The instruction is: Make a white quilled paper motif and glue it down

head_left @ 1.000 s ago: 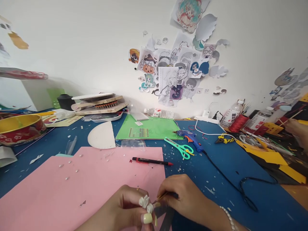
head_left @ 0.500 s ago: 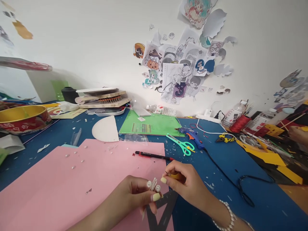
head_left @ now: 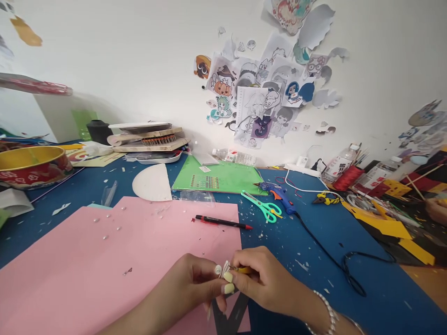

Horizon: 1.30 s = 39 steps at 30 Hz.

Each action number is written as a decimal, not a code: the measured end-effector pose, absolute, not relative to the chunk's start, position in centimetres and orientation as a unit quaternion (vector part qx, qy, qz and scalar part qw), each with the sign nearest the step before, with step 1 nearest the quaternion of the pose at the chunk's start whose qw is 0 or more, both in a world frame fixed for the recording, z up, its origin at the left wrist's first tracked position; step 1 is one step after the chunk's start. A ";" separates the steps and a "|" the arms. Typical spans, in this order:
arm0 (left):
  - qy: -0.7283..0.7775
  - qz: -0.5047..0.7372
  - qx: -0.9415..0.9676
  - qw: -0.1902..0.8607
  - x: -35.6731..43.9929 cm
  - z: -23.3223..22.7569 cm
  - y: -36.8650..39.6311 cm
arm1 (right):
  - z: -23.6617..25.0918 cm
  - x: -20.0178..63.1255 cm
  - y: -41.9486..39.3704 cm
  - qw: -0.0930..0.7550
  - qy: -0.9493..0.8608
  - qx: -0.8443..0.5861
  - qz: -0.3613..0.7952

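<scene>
L hand [head_left: 195, 279]: thumb + fingers pinched tog., gripping small white curled piece [head_left: 225, 270] btwn the tips; 1 round coil of it shows at L index tip, rest partly hidden by R fingertips. R hand [head_left: 265, 279]: fingers curled in, gripping yellow-handled tool [head_left: 245, 270], thumb tip right up by white piece. Tool's end pts at piece; most of handle covered, can't tell if end touches. Both sets of fingertips v. close, approx. meeting.

Dk grey triangle ruler [head_left: 220, 322] below fingertips, over R edge of pink sheet [head_left: 104, 279], which spreads under & L of L fingers. Blk/red pen [head_left: 223, 222] lies just beyond fingertips, red end past sheet's R edge. Few pearl beads [head_left: 105, 237] on sheet, farther out & L of fingers. Teal scissors [head_left: 261, 205] beyond R fingers, on blue tabletop [head_left: 300, 298]; blue glue gun [head_left: 286, 203] just R of scissors. Green sheet [head_left: 240, 179] farther out from fingers, past pen; half-round white card [head_left: 152, 182] out to L, near it. Beaded bracelet [head_left: 331, 312] on R wrist, behind fingers. Another person's hand [head_left: 437, 210] far R, well apart from these fingers; can't tell its grip.
</scene>
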<state>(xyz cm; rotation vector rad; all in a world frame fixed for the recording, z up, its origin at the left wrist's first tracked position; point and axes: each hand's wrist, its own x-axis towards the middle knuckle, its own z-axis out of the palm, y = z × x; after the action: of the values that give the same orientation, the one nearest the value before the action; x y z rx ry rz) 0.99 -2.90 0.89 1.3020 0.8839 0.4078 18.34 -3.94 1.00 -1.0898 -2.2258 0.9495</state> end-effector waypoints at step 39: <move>0.347 0.184 0.507 0.768 0.9 1.5 -2.8 | 1.4 18.1 -4.0 0.341 -0.731 -0.391 0.444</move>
<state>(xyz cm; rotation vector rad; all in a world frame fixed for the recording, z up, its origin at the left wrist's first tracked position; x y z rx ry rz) 0.90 -2.84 1.53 1.1002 0.7531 0.3985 18.06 -3.98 1.35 -1.0186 -1.9009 1.1547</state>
